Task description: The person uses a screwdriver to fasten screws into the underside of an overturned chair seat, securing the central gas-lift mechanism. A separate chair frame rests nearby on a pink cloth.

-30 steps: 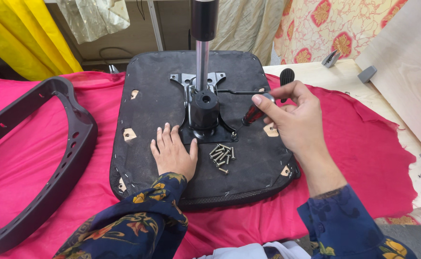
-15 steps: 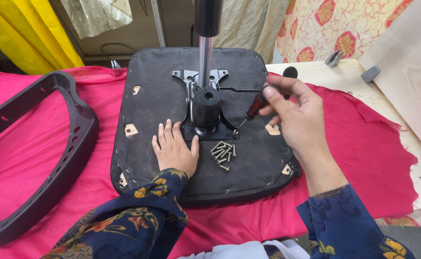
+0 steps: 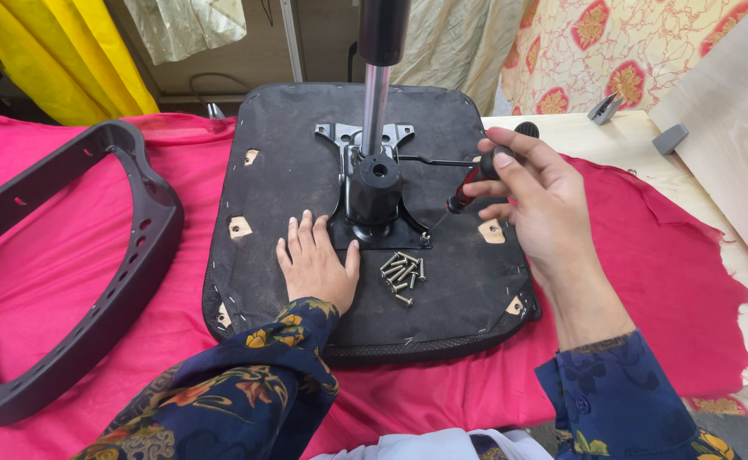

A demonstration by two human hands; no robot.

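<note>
Pink cloth (image 3: 663,281) is covering the tabletop, with yellow and patterned fabric hanging behind and a pale wooden board (image 3: 723,128) leaning at the right.

From the head camera, an upturned black chair seat (image 3: 289,170) is lying underside up on the cloth, its metal mounting plate (image 3: 365,230) and gas-lift column (image 3: 375,94) rising from the middle. The left hand (image 3: 314,264) is lying flat and open on the seat just left of the plate, gripping nothing, simply pressing the seat down. The right hand (image 3: 535,196) is curled closed around a red-and-black screwdriver (image 3: 467,187), its shaft angling down so the tip is sitting at the plate's near right corner, right by a screw (image 3: 426,239). A small heap of loose screws (image 3: 404,274) is resting on the seat just in front of the plate, between the two hands. Well off to the left, a dark plastic chair frame (image 3: 135,255) is lying on the cloth.

By the look of it, the plate's corner fixing is being worked with the screwdriver. Whether the tip is seated in the screw head is too small to tell; keeping it square and the seat steady seems to be what counts.
</note>
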